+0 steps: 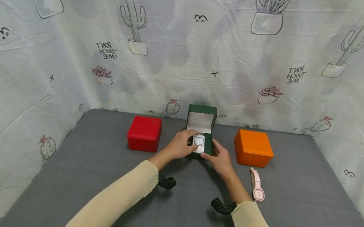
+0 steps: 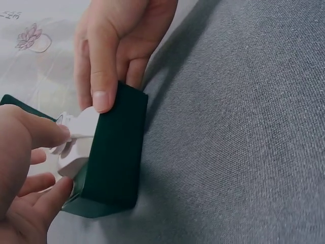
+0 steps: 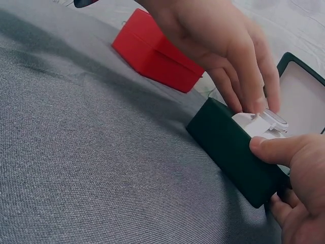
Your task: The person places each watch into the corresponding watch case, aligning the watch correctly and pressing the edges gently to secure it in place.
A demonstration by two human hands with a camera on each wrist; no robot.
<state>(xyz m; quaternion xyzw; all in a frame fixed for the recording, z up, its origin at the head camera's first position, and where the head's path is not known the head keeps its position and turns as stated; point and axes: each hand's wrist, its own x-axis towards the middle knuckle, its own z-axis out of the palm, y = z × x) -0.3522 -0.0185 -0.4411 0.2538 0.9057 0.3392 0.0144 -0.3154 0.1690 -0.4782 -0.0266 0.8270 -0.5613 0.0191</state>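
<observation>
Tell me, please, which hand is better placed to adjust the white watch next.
Probably the left hand: it already grips the white watch, while the right hand holds the open green box at its side.

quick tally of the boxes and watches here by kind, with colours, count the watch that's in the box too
Boxes: 3 (red box, green box, orange box)
Watches: 2 (white watch in the green box, pink watch)
Total: 5
</observation>
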